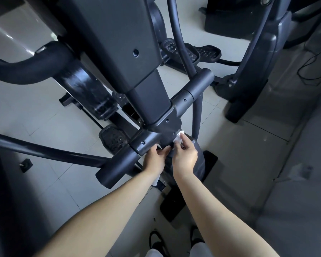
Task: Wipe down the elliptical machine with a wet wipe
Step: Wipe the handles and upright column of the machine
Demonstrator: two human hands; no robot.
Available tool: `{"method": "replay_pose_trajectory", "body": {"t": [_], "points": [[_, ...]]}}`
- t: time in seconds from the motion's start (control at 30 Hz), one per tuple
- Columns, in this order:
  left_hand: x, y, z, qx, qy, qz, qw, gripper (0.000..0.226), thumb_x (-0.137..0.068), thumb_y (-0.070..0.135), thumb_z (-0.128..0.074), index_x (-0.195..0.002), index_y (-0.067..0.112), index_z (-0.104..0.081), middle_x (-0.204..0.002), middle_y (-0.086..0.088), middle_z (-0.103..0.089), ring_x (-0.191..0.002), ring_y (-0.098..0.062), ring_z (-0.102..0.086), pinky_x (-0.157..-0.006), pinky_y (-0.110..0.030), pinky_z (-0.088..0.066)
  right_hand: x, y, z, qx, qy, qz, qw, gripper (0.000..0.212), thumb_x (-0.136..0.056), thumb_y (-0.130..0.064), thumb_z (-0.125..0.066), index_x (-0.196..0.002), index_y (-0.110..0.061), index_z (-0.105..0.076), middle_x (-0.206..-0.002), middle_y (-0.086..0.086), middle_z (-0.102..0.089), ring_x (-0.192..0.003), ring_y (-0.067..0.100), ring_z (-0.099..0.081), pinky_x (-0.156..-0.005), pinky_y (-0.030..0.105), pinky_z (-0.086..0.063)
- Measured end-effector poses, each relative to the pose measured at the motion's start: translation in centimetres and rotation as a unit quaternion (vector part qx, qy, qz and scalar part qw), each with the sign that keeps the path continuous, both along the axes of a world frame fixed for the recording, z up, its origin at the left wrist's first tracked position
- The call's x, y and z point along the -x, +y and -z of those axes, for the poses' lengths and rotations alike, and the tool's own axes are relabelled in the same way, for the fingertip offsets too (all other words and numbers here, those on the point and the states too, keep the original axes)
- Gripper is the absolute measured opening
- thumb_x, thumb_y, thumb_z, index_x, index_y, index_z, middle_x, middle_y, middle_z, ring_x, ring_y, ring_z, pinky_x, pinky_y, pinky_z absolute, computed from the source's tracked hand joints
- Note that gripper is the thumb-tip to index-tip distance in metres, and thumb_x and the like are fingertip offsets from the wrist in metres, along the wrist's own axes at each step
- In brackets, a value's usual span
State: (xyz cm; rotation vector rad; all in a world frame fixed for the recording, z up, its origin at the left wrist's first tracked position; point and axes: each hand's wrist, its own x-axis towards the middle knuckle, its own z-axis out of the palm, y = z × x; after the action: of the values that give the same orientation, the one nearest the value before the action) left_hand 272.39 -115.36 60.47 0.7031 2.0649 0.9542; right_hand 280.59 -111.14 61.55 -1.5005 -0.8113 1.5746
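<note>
Wiping step in hand: the right grip (184,154) pinches the wet wipe (178,137) against the elliptical's pivot housing (165,125) just ahead. The left grip (156,158), fingers relaxed, touches the crossbar (143,141) beside it. Next, probably, sweep along that crossbar.

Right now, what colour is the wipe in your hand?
The wipe is white; the head view shows it.

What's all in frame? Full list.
elliptical machine: 1, dark grey, centre
pedals: 3 visible, black, one left of column, two upper right
second machine: 1, dark grey, right
cable: 1, black, floor far right
floor: light grey tiles
wet wipe: 1, white, at column base
shoes: 2, black, bottom edge
left hand: 1, touches crossbar
right hand: 1, pinches wet wipe
</note>
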Motion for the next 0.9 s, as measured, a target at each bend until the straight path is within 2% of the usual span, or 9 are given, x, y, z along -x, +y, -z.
{"method": "replay_pose_trajectory", "body": {"t": [0.2, 0.3, 0.4, 0.47, 0.6, 0.67, 0.73, 0.83, 0.9], "points": [[0.0, -0.2, -0.1, 0.019, 0.007, 0.012, 1.0, 0.021, -0.101, 0.036, -0.06, -0.118, 0.027, -0.052, -0.1, 0.009, -0.066, -0.088, -0.004, -0.061, -0.087, -0.031, -0.049, -0.7, -1.1, 1.2, 0.008, -0.069, -0.086, 0.994, 0.033, -0.1, -0.003, -0.038, -0.104, -0.028, -0.06, -0.086, -0.003, -0.059, -0.075, 0.017, -0.05, -0.055, 0.006, -0.041], [-0.1, -0.1, 0.0, 0.001, -0.036, -0.012, 0.999, 0.023, -0.101, 0.031, -0.059, -0.122, 0.023, -0.055, -0.103, 0.004, -0.073, -0.1, -0.017, -0.068, -0.092, -0.043, -0.057, -0.1, -0.5, -0.2, 0.011, -0.014, -0.093, 0.996, 0.056, -0.099, -0.007, -0.041, -0.113, -0.057, -0.064, -0.104, -0.007, -0.072, -0.082, 0.015, -0.058, -0.077, 0.027, -0.054], [-0.1, 0.1, -0.2, -0.002, -0.068, -0.033, 0.997, 0.018, -0.103, 0.021, -0.055, -0.121, 0.02, -0.057, -0.097, 0.003, -0.074, -0.096, -0.02, -0.07, -0.084, -0.034, -0.057, 0.3, -0.4, -0.7, -0.02, 0.008, -0.114, 0.993, 0.074, -0.093, -0.006, -0.037, -0.136, -0.065, -0.048, -0.14, -0.017, -0.06, -0.115, 0.006, -0.062, -0.1, 0.035, -0.053], [-0.2, 0.1, -0.1, -0.006, -0.059, -0.021, 0.998, 0.021, -0.1, 0.026, -0.06, -0.12, 0.023, -0.058, -0.102, 0.0, -0.074, -0.1, -0.021, -0.071, -0.091, -0.044, -0.059, -0.1, -0.7, -0.5, -0.014, 0.026, -0.117, 0.993, 0.073, -0.098, -0.001, -0.036, -0.146, -0.056, -0.043, -0.149, -0.024, -0.048, -0.112, -0.009, -0.06, -0.081, 0.015, -0.055], [-0.2, -0.3, -0.6, 0.031, 0.004, 0.014, 0.999, 0.029, -0.1, 0.04, -0.058, -0.122, 0.023, -0.053, -0.107, 0.003, -0.068, -0.1, -0.017, -0.064, -0.089, -0.034, -0.05, -1.2, -1.5, 0.6, 0.052, 0.02, -0.154, 0.987, 0.069, -0.103, 0.0, -0.036, -0.156, -0.045, -0.03, -0.15, -0.018, -0.041, -0.118, 0.006, -0.058, -0.068, -0.001, -0.042], [-0.3, -0.2, -0.8, 0.041, 0.012, 0.015, 0.999, 0.025, -0.102, 0.039, -0.056, -0.118, 0.022, -0.052, -0.094, 0.004, -0.065, -0.093, -0.017, -0.06, -0.082, -0.03, -0.043, -1.7, -1.6, 0.4, 0.069, 0.0, -0.173, 0.982, 0.065, -0.102, 0.002, -0.034, -0.156, -0.034, -0.031, -0.128, -0.005, -0.054, -0.096, 0.012, -0.059, -0.055, -0.001, -0.04], [-0.4, -0.1, -0.8, 0.039, 0.001, 0.008, 0.999, 0.024, -0.101, 0.042, -0.056, -0.117, 0.024, -0.052, -0.093, 0.006, -0.066, -0.093, -0.018, -0.062, -0.085, -0.035, -0.05, -2.0, -1.4, -0.3, 0.07, 0.002, -0.175, 0.982, 0.061, -0.1, 0.004, -0.034, -0.15, -0.032, -0.037, -0.11, 0.002, -0.06, -0.079, 0.012, -0.052, -0.049, 0.003, -0.039], [-0.3, -0.1, -0.6, 0.033, -0.014, 0.001, 0.999, 0.022, -0.099, 0.041, -0.06, -0.115, 0.028, -0.053, -0.098, 0.006, -0.071, -0.097, -0.022, -0.068, -0.092, -0.05, -0.057, -1.6, -0.5, -1.2, 0.057, 0.044, -0.164, 0.984, 0.069, -0.097, 0.005, -0.037, -0.142, -0.047, -0.042, -0.106, -0.007, -0.06, -0.083, 0.005, -0.058, -0.066, 0.006, -0.052], [-0.4, 0.0, -0.6, 0.025, -0.013, -0.002, 1.0, 0.023, -0.1, 0.034, -0.059, -0.121, 0.025, -0.055, -0.103, 0.004, -0.072, -0.103, -0.026, -0.068, -0.094, -0.05, -0.056, -0.8, -0.3, -1.2, 0.009, 0.057, -0.16, 0.985, 0.078, -0.088, -0.001, -0.041, -0.142, -0.056, -0.044, -0.142, -0.014, -0.055, -0.118, 0.003, -0.059, -0.101, 0.03, -0.054]]}}
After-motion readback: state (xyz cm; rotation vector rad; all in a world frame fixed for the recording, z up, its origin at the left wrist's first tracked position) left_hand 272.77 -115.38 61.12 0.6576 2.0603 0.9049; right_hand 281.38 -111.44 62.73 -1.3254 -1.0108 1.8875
